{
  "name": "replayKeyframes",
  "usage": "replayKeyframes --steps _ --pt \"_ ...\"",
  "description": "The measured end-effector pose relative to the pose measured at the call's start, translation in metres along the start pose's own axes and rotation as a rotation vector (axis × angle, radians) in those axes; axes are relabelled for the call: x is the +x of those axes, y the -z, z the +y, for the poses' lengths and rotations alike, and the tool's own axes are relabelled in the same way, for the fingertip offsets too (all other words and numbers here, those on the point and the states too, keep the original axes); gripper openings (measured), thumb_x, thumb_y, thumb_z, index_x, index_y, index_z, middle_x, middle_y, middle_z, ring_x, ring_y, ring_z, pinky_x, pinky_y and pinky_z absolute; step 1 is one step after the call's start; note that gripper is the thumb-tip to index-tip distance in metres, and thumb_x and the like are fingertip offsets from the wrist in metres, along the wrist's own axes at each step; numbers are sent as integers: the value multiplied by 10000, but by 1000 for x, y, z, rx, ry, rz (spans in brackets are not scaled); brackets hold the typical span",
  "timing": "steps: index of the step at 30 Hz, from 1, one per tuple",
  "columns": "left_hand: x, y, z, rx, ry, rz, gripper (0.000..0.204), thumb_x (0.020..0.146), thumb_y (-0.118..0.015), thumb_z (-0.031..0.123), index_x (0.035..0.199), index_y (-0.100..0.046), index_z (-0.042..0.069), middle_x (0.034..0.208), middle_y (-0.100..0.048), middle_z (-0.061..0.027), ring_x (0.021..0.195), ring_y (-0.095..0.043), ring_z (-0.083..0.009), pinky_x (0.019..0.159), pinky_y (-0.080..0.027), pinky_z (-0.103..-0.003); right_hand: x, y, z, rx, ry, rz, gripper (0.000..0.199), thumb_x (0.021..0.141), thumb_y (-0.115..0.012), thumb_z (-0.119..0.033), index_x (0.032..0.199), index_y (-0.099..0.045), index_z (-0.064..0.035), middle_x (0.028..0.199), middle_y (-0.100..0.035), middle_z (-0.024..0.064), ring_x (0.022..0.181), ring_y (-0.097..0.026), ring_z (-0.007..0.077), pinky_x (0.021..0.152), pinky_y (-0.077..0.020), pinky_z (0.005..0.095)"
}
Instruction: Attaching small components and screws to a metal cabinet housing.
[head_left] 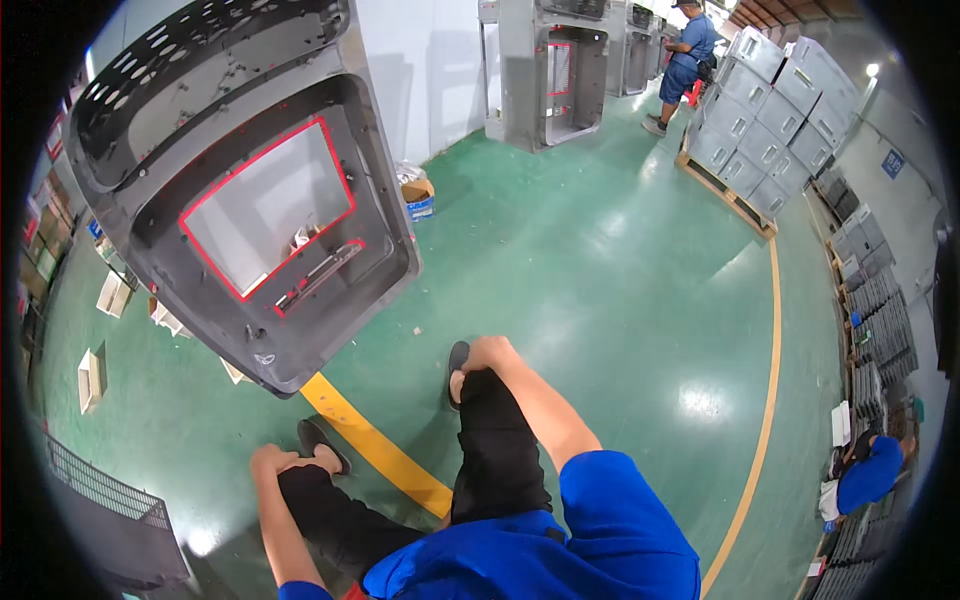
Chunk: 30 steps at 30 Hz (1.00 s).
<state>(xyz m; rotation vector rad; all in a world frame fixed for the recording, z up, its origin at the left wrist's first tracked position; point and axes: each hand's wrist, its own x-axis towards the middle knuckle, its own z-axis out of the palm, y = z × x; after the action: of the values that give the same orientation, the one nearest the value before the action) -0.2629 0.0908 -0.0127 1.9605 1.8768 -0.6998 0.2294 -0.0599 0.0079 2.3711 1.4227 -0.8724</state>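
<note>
I am seated with bent knees. My left hand [274, 460] lies over my left knee, its fingers draped across the black trouser leg [325, 510] and partly out of sight. Over the other knee rests my right hand [487, 353], also loosely laid, with its fingers only partly showing. Neither hand holds anything that I can see. Ahead on the left stands a large dark grey moulded housing [140, 190], apart from both hands. Red edging [352, 195] runs round its window opening, and a slotted bar [320, 277] with red ends sits below that.
More grey housings [520, 90] stand in a row at the back, near a person in blue [690, 50]. Grey crates [765, 115] are stacked on a pallet. Stacked parts [880, 320] line the right wall, where another person [870, 475] bends. Cream bins [90, 380] lie at left.
</note>
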Motion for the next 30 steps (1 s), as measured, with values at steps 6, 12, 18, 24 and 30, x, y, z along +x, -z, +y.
replayKeyframes --steps 6,12,18,24,30 --pt "21 5 12 -24 15 -301 560 658 -690 529 992 -701 79 1051 -668 -126 970 -644 -253 830 -490 -348 28 3 0 -113 -96 -309 537 704 -669 -510 1155 -641 -221 1185 -619 30 1050 -610 266 851 -494 521" --pt "64 -24 17 105 13 -294 557 652 -683 548 1012 -703 124 1082 -660 -88 984 -629 -231 857 -474 -348 37 -5 -15 -332 -91 -317 481 769 -628 -451 1166 -630 -179 1195 -607 67 1075 -580 343 825 -481 577" --pt "59 -25 30 255 -98 -217 573 636 -654 547 1073 -681 178 1173 -623 -82 1102 -585 -250 930 -453 -366 61 -70 -34 -1102 -233 -469 530 831 -470 -527 1174 -621 -152 1217 -586 95 1120 -537 365 894 -403 606" --pt "-10 21 40 260 56 -326 495 686 -624 514 1031 -701 167 1106 -659 -47 1067 -608 -240 869 -495 -411 31 -53 -76 -1118 -284 -575 488 872 -427 -449 1210 -582 -135 1243 -551 121 1127 -520 394 884 -392 648" --pt "-19 9 64 580 25 -359 453 809 -532 430 1175 -619 178 1178 -617 -22 1066 -604 -233 840 -487 -435 50 -73 -64 -1359 -287 -707 451 853 -513 -362 1212 -559 -92 1237 -543 142 1110 -531 388 916 -412 602"
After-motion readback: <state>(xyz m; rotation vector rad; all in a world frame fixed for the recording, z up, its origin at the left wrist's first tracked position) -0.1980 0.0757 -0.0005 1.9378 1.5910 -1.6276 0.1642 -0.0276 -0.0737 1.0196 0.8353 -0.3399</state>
